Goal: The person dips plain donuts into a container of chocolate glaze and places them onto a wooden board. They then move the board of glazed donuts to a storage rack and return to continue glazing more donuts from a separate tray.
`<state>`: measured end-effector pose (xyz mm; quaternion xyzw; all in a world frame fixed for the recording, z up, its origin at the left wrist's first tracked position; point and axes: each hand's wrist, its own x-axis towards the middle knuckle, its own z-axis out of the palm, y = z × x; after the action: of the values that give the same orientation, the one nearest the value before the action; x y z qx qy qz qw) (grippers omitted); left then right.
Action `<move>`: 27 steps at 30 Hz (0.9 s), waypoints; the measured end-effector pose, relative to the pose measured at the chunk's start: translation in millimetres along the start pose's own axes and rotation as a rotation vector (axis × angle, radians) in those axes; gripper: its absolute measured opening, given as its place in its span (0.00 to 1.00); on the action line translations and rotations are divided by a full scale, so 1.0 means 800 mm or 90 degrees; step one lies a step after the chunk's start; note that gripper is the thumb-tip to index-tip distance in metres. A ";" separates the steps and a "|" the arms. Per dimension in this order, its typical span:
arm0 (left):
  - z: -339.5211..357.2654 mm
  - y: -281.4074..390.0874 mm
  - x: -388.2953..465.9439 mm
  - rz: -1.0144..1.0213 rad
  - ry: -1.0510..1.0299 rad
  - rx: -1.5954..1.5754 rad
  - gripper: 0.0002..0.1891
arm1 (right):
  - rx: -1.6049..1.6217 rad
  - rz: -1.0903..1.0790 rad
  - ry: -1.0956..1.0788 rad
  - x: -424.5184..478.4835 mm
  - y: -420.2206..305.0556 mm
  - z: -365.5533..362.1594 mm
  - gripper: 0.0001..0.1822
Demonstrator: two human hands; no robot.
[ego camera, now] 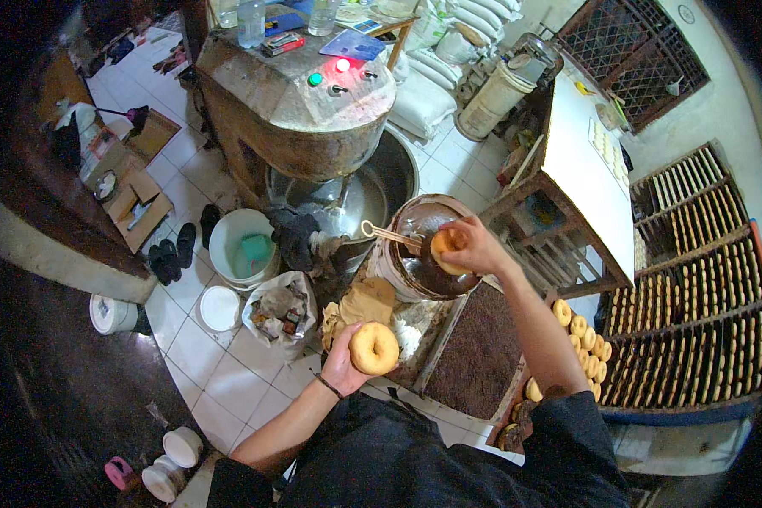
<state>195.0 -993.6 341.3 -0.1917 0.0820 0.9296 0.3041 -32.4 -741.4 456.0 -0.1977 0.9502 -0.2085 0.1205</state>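
My left hand holds a plain ring doughnut with its flat face turned up. My right hand grips another ring doughnut over a bucket of dark brown glaze, which looks like chocolate; whether its underside touches the glaze is hidden. A utensil with a looped handle leans in the bucket. Beside the bucket, nearer my body, lies a tray of dark brown sprinkles. Several plain doughnuts are stacked right of my right forearm, with dark-coated ones below them.
A large mixer with a steel bowl stands ahead. To the left are a white bucket with a green item and a bag of scraps. A white-topped table and a rack of doughnuts stand at right.
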 end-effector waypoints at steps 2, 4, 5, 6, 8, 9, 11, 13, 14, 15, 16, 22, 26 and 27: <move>0.011 0.002 -0.002 -0.005 -0.022 -0.033 0.27 | 0.009 0.031 -0.080 -0.006 -0.020 -0.025 0.32; 0.020 0.000 -0.001 -0.007 -0.077 -0.064 0.28 | -0.047 0.021 -0.135 -0.034 -0.026 -0.037 0.31; 0.021 -0.003 0.004 -0.014 -0.062 -0.058 0.28 | -0.101 0.007 -0.153 -0.058 -0.027 -0.034 0.31; 0.023 -0.006 0.011 -0.017 -0.048 -0.052 0.28 | -0.155 -0.011 -0.171 -0.079 -0.032 -0.033 0.31; 0.023 -0.013 0.024 -0.027 -0.040 -0.038 0.29 | -0.124 0.015 -0.193 -0.121 -0.044 -0.047 0.33; 0.030 -0.018 0.030 -0.022 -0.042 -0.035 0.30 | -0.114 0.026 -0.209 -0.141 -0.035 -0.051 0.33; 0.048 -0.039 0.047 -0.020 -0.046 -0.024 0.31 | 0.141 0.093 -0.171 -0.183 -0.010 -0.034 0.32; 0.064 -0.069 0.066 -0.022 -0.095 0.019 0.31 | 0.482 0.221 -0.127 -0.217 -0.030 -0.021 0.30; 0.077 -0.090 0.074 -0.019 -0.092 0.035 0.31 | 0.482 0.195 -0.035 -0.223 -0.039 0.004 0.30; 0.091 -0.104 0.076 -0.014 -0.089 0.052 0.30 | 0.421 0.137 0.029 -0.233 -0.055 0.020 0.30; 0.110 -0.110 0.072 -0.080 -0.057 0.050 0.30 | 0.352 0.094 0.103 -0.248 -0.069 0.034 0.31; 0.093 -0.123 0.068 -0.266 -0.126 0.130 0.29 | -0.035 -0.049 -0.025 -0.382 -0.039 0.010 0.32; 0.095 -0.179 0.064 -0.381 -0.101 0.238 0.28 | 0.073 -0.177 0.028 -0.423 -0.029 -0.006 0.32; 0.102 -0.200 0.058 -0.413 -0.085 0.270 0.28 | 0.073 -0.229 -0.010 -0.430 -0.036 -0.001 0.31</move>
<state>231.2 -818.8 391.2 -0.0796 0.1870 0.7580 0.6198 283.7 -618.3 520.0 -0.3585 0.8853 -0.2790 0.0996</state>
